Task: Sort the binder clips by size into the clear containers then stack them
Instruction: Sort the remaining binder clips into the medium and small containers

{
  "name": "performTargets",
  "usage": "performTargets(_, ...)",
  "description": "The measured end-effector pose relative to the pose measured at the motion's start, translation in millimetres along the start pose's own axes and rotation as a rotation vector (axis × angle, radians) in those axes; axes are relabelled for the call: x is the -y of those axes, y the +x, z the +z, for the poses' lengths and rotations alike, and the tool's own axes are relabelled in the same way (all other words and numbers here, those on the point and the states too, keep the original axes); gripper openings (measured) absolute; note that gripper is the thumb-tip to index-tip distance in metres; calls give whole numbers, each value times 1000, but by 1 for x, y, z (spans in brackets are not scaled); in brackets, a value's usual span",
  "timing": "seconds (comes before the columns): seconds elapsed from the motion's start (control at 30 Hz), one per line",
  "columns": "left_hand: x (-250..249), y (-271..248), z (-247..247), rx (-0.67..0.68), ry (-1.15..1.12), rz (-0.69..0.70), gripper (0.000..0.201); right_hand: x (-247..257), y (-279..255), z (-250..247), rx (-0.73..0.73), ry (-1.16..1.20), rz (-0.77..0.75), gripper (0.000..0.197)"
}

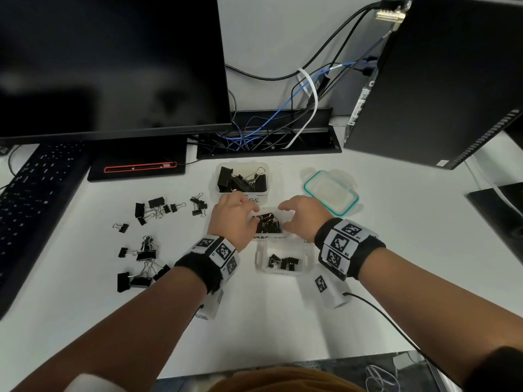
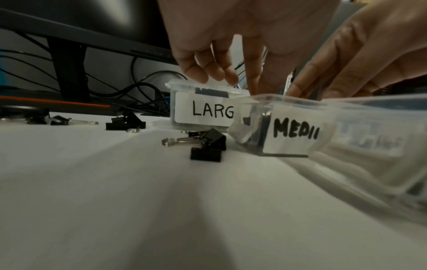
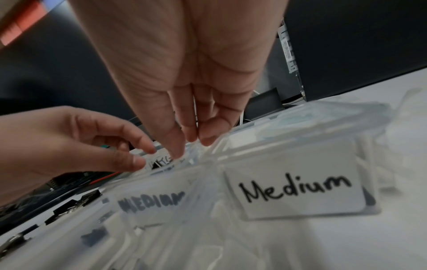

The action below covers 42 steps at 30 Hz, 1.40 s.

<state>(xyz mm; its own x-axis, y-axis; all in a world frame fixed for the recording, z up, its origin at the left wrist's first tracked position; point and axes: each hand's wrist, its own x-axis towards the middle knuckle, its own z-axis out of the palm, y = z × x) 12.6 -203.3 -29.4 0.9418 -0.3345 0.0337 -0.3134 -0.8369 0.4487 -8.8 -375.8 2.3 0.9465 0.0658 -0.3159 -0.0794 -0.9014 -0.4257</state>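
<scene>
Three clear containers stand in a column on the white desk: the large container (image 1: 264, 166) at the back, the medium container (image 1: 268, 237) in the middle, the small container (image 1: 259, 263) nearest me, each with black binder clips inside. My left hand (image 1: 250, 219) and right hand (image 1: 285, 219) grip the medium container by its left and right rims. In the left wrist view the medium container (image 2: 298, 131) sits tilted beside the large container (image 2: 203, 109), under my left hand (image 2: 254, 82). In the right wrist view my right hand (image 3: 191, 140) touches the rim of the medium container (image 3: 295, 190), with my left hand (image 3: 104, 146) opposite.
Several loose binder clips (image 1: 147, 210) lie scattered left of the containers, more nearer me (image 1: 141, 267). A teal-rimmed lid (image 1: 331, 192) lies to the right. A keyboard (image 1: 34, 193), a monitor (image 1: 113, 66), a cable tray (image 1: 268, 137) and a computer tower (image 1: 438, 80) ring the back.
</scene>
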Motion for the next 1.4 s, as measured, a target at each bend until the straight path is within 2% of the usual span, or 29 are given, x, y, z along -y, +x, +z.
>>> performTargets(0.07, 2, -1, 1, -7, -51, 64, 23, 0, 0, 0, -1, 3, 4, 46)
performTargets(0.13, 3, -2, 3, 52, -34, 100, 25, 0, 1, 1, 2, 6, 8, 46)
performTargets(0.3, 6, 0, 4, 171, 44, -25, 31, 0, 0, 2, -1, 12, 22, 47)
performTargets(0.4, 6, -1, 5, 202, 58, -35, 35, 1, 1, 3, -7, 7, 19, 47)
performTargets(0.63, 9, -13, -1, 116, -129, -35, 41, 7, -3, 2, 5, -18, 19, 45)
performTargets(0.9, 33, -30, -20, -22, -218, -140, 29, 41, -12, 9, -56, 63, -32, 39)
performTargets(1.27, 94, -57, -54, 124, -67, -265, 29, 103, -18, 50, -12, 99, -47, 31)
performTargets(1.4, 116, -67, -62, 158, -77, -275, 31, 115, -17, 69, 28, 110, -21, 38)
